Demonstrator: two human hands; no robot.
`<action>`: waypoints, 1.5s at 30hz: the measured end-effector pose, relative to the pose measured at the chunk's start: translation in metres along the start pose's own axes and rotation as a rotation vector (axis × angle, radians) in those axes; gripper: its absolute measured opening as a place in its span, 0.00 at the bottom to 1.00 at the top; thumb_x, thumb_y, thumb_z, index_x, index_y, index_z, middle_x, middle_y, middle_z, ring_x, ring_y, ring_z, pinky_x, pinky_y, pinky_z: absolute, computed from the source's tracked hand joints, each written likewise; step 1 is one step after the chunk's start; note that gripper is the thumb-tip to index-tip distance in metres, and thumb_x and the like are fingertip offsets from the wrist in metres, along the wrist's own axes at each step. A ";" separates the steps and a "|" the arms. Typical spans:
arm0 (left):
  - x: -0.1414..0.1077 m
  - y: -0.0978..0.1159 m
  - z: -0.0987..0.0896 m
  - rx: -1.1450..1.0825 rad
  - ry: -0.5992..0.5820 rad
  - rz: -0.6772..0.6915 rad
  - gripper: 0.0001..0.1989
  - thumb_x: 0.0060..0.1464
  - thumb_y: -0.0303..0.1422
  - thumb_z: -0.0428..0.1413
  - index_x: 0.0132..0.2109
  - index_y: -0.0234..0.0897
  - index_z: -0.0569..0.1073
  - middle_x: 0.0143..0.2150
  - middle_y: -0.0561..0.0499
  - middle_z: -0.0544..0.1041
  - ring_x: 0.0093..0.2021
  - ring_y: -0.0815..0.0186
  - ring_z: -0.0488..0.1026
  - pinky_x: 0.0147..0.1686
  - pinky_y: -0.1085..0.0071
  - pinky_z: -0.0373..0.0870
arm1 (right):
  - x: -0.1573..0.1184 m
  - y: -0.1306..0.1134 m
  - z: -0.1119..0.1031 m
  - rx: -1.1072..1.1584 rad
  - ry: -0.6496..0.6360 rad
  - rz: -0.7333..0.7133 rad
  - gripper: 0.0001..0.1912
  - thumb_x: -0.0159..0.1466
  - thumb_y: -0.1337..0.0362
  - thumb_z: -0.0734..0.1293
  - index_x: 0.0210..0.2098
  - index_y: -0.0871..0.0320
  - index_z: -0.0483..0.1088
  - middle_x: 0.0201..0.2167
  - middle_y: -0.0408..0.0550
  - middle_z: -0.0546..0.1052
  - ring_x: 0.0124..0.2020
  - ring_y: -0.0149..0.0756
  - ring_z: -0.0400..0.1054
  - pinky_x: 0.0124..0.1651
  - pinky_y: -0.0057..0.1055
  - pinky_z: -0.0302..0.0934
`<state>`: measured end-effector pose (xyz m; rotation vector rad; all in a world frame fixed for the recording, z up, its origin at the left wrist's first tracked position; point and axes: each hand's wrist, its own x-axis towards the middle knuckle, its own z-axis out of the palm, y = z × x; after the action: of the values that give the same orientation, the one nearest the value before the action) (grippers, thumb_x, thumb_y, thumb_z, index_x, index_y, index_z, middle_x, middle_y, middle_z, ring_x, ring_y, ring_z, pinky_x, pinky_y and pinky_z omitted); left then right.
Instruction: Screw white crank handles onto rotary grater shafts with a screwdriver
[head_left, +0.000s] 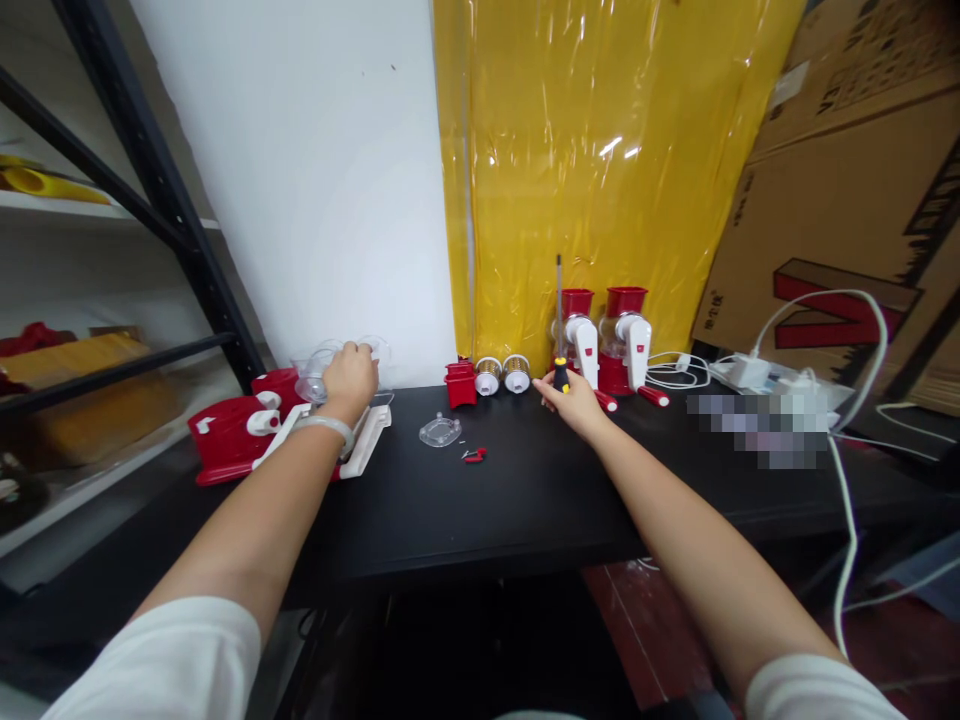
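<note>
My left hand (350, 378) reaches to the back left of the table. Its fingers are curled on a clear plastic part (381, 349), among other clear pieces; the fingertips are partly hidden. Red grater bases (225, 436) and long white plastic parts (369, 440) lie around that wrist. In my right hand (574, 398) is a screwdriver (561, 374) with a yellow and black handle, its shaft pointing up. Between the hands lie a clear plastic cover (440, 431) and small red pieces (475, 456) with tiny metal bits.
Two assembled red and white rotary graters (627, 342) stand at the back right. Nearer the middle are red hoppers (460, 385) and two grating drums (517, 374). A white power strip (780, 380) with cables lies right, before a large cardboard box (825, 210). Shelving (161, 190) borders the left.
</note>
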<state>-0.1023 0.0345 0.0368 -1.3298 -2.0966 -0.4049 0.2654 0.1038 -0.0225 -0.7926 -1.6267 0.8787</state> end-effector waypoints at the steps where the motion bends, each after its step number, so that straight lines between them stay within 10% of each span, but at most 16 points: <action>1: 0.000 0.000 -0.001 0.000 -0.003 -0.004 0.19 0.63 0.37 0.45 0.54 0.32 0.71 0.51 0.36 0.72 0.49 0.48 0.72 0.42 0.59 0.69 | -0.001 0.000 0.000 -0.032 -0.031 0.006 0.22 0.52 0.44 0.73 0.28 0.57 0.66 0.18 0.40 0.70 0.19 0.30 0.62 0.27 0.29 0.58; 14: 0.001 0.001 -0.004 0.014 -0.039 -0.005 0.20 0.63 0.37 0.45 0.56 0.34 0.69 0.52 0.36 0.72 0.49 0.49 0.73 0.42 0.60 0.69 | -0.004 0.008 0.001 -0.515 -0.403 0.100 0.12 0.56 0.56 0.71 0.28 0.56 0.68 0.20 0.40 0.71 0.23 0.32 0.65 0.29 0.28 0.57; 32: -0.024 0.033 -0.035 -0.136 0.110 0.094 0.27 0.62 0.41 0.47 0.64 0.33 0.59 0.61 0.33 0.65 0.58 0.48 0.67 0.50 0.60 0.67 | 0.000 0.014 -0.005 -0.840 -0.497 0.048 0.18 0.54 0.49 0.74 0.27 0.57 0.71 0.27 0.49 0.76 0.29 0.38 0.69 0.29 0.29 0.56; 39: -0.073 0.067 -0.027 -0.381 -0.522 0.501 0.29 0.55 0.52 0.53 0.56 0.38 0.70 0.50 0.39 0.78 0.50 0.51 0.76 0.50 0.60 0.69 | -0.001 0.011 -0.008 -0.844 -0.484 0.080 0.18 0.55 0.47 0.73 0.26 0.56 0.71 0.27 0.50 0.77 0.29 0.40 0.71 0.30 0.30 0.57; 45: -0.083 0.063 -0.009 -0.530 -0.526 0.596 0.24 0.56 0.43 0.54 0.57 0.38 0.73 0.55 0.40 0.76 0.55 0.55 0.74 0.56 0.62 0.67 | -0.002 0.010 -0.007 -0.858 -0.509 0.098 0.18 0.57 0.48 0.72 0.27 0.57 0.71 0.29 0.51 0.77 0.29 0.39 0.70 0.30 0.30 0.56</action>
<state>-0.0176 -0.0006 -0.0145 -2.5051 -1.8948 -0.3884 0.2734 0.1076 -0.0308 -1.3054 -2.4889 0.4281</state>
